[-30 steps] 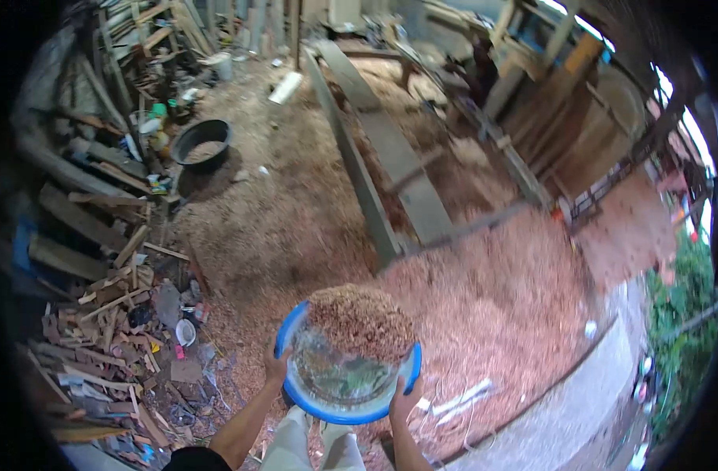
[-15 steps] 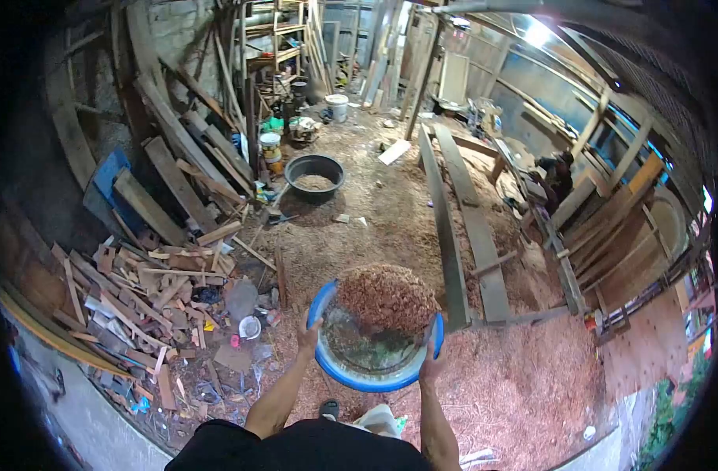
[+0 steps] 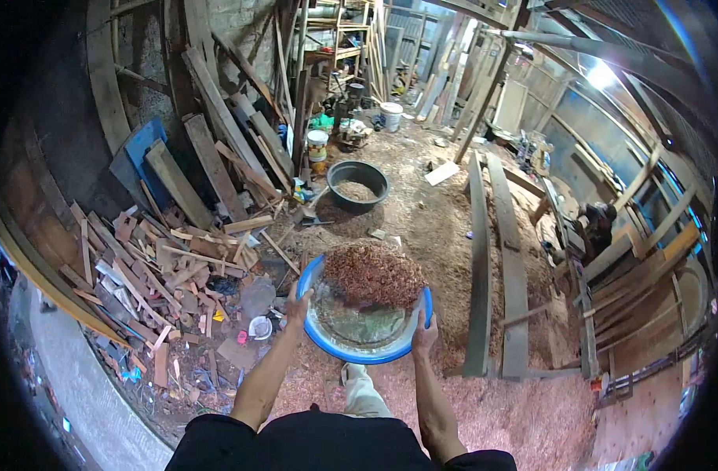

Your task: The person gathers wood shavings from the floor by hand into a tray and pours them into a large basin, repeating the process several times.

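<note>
A blue-rimmed basin (image 3: pixel 360 358) was held out before the body, above a floor (image 3: pixel 426 208) strewn with wood debris, in a shed crowded with timber. Its left edge was clasped by the left hand (image 3: pixel 298 306), the rim pinched in the grip, and its right edge was gripped in the same way by the right hand (image 3: pixel 424 335); the fingertips under the basin could not be made out. Brown shavings (image 3: pixel 375 275) were heaped against the far side of the basin, while its near part was left uncovered. Below, a pale trouser leg (image 3: pixel 364 392) was glimpsed. Farther ahead, a black tub (image 3: pixel 380 187) was stood on the floor, partly filled with similar-looking material. To the left, wood offcuts (image 3: pixel 159 271) were piled beneath boards leaned at a slant, and a small white container (image 3: pixel 260 327) was seen beside the heap. To the right, two long planks were stretched roughly parallel, well apart from the far wall. A white bucket (image 3: pixel 391 119) was placed toward the back, and the scene was lit by a bright lamp (image 3: pixel 601 76).
</note>
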A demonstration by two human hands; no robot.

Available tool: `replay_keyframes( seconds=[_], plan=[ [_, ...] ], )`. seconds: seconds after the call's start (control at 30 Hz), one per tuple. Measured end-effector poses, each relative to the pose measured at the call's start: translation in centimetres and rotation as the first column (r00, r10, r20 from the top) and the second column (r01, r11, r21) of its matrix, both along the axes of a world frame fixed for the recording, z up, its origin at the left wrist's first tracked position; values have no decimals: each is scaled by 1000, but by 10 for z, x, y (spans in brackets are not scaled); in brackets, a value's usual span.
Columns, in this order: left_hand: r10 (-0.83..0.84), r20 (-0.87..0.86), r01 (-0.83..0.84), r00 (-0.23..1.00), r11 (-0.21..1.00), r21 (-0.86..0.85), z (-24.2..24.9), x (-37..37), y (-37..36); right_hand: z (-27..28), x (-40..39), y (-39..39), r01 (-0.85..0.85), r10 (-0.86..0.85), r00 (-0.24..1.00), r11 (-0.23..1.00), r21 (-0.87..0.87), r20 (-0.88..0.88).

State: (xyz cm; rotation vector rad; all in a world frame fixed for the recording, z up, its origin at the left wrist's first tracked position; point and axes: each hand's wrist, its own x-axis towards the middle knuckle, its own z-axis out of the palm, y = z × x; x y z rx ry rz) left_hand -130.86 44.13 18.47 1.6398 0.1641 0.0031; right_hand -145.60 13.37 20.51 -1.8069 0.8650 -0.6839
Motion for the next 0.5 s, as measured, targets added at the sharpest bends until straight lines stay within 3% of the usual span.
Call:
replay_keyframes(
  seconds=[0.03,0.07,0.13,0.17,0.27,0.3,0.4,0.47,0.5],
  plan=[
    [-49,48,54,998,994,-96,-10,19,-4,-7,16,-10,-43,44,999,998,47,-3],
    [-41,50,45,998,995,-91,-17,36,-12,-16,35,-20,-52,52,999,997,52,-1],
    [-10,50,14,999,997,-70,-22,68,-33,-32,80,-46,0,-2,1000,994,-111,-18],
    [-21,35,22,999,999,-34,-17,85,-42,-32,94,-59,-26,21,993,999,-46,-117],
    [74,-10,-73,997,994,85,28,125,-76,30,143,-76,-79,88,993,991,104,-85],
    [-3,-23,3,1000,999,-34,9,148,-79,35,162,-89,-70,79,993,992,105,-90],
    [19,32,-18,999,1000,-10,0,201,-106,31,205,-115,-51,55,970,998,21,-237],
    [-36,-4,37,999,999,14,13,223,-121,19,240,-139,-30,30,1000,999,-20,0],
    [-70,12,70,998,997,-27,17,237,-129,34,247,-146,-59,59,998,998,36,-5]
  ],
)
